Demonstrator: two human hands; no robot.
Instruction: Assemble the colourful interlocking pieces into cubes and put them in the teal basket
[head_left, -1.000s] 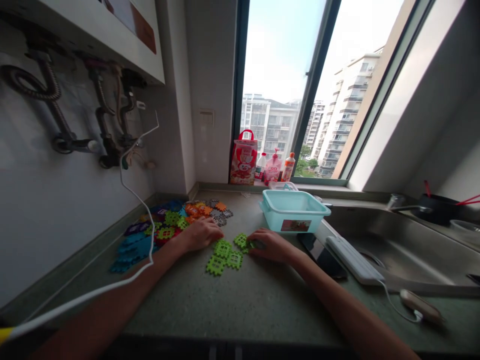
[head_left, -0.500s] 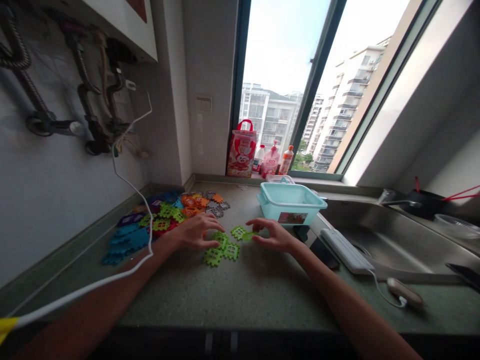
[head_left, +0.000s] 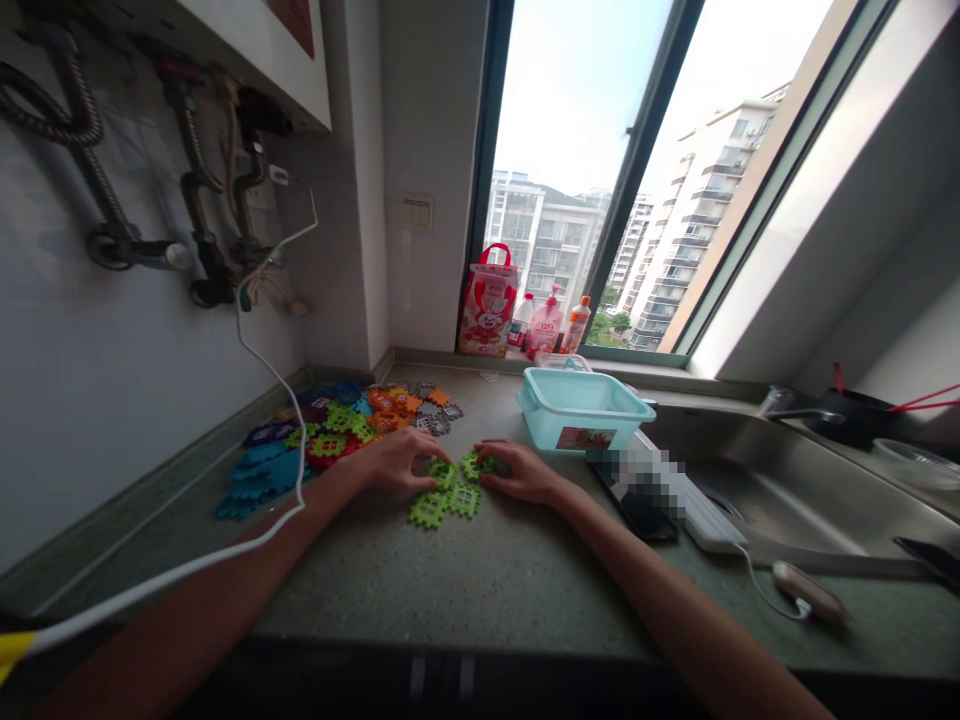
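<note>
Light green toothed interlocking tiles (head_left: 431, 510), some with window-like openings, lie joined flat on the counter between my hands. My left hand (head_left: 396, 462) is curled around the upper left tile of this group, thumb at its near side and fingertips at its far side. My right hand (head_left: 519, 472) pinches another green tile (head_left: 471, 465) between thumb and fingers. That tile sits close against the right side of the group; whether the teeth mesh is too small to tell. My right fingers partly cover it.
Toothed tiles in several colours, among them blue ones (head_left: 259, 478), are heaped at the left. A turquoise tub (head_left: 589, 405) stands behind my right hand. A white power strip (head_left: 709, 510) lies by the sink (head_left: 795, 490). A white cable (head_left: 300, 440) hangs across my left forearm.
My right hand has moved left with its green tile, closing the gap to the joined tiles. My left hand stays at the group. The view has shifted slightly.
</note>
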